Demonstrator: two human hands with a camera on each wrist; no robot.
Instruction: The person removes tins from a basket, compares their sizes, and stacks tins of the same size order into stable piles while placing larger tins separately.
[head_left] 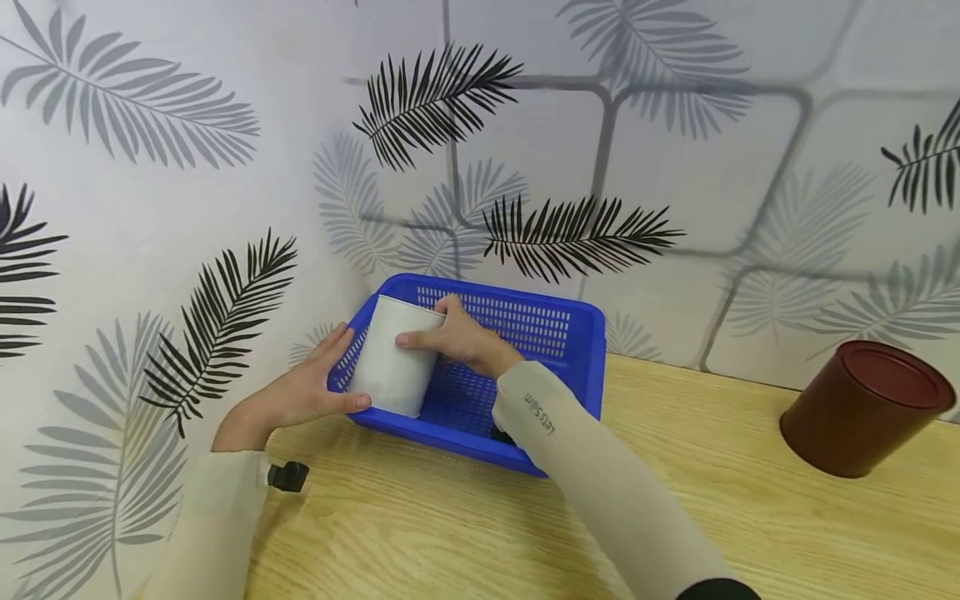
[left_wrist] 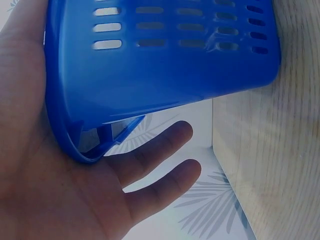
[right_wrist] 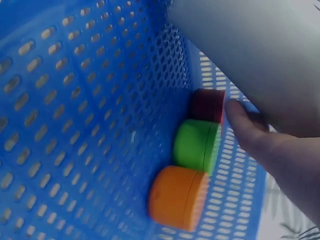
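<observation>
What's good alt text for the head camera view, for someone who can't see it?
A person's right hand grips a white cylinder at the left end of a blue perforated basket, with the left hand against the basket's rim. A reddish-brown container stands farther right on the wooden table, before a leaf-patterned wall.

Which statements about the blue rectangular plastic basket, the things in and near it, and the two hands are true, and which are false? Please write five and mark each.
1. The right hand grips a white cylindrical container. True.
2. The left hand touches a brown cylindrical container. False: it touches the blue rectangular plastic basket; the brown container stands to the basket's right.
3. Small rounded objects, orange, green and dark red, are inside the basket. True.
4. The orange object is the middle one. False: the green one is.
5. The basket's walls have no holes. False: they have many small openings.
</observation>
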